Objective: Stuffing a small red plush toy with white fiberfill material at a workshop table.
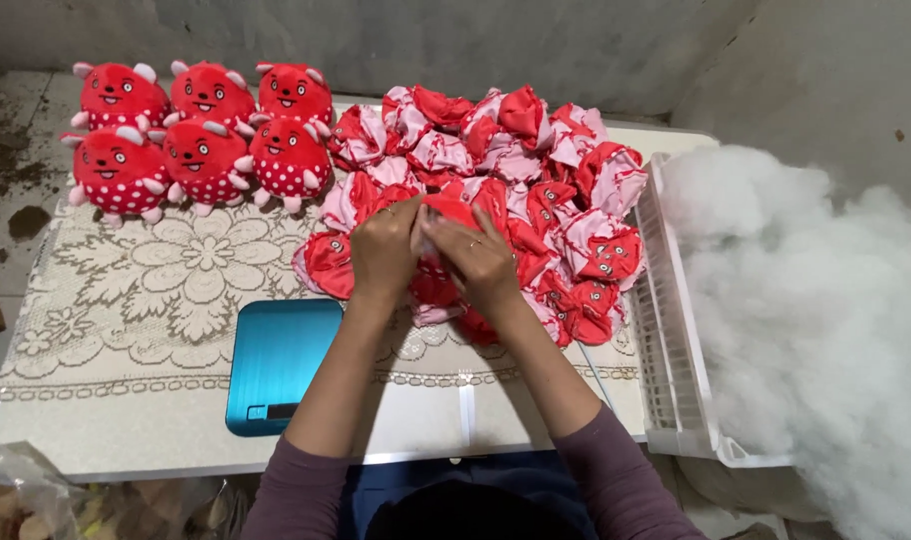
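Red fabric fills the middle of the frame: I see a heap of unstuffed toy skins [536,190], red and pink, limp and turned partly inside out, piled on the desk [126,440] from centre to upper right. My left hand [384,250] and right hand [476,262] meet at the near edge of that heap, fingers pinched narrow around one red skin [446,212], which they hold between them just above the pile. I judge the step in hand to be opening or turning this one skin; the next move would call for finding its opening and keeping both grips firm on thin, slippery cloth.

At the upper left of the frame sit six finished plush toys [201,130], round, red with white dots, in two rows on a cream lace cloth [176,280]. A teal digital scale [276,365] lies at lower centre, beside my left forearm. At the right edge of the desk stands a white slatted plastic basket [671,330]; I cannot tell what it holds. Beyond it, a large mound of white stuffing fibre [816,330] fills the right side of the frame.
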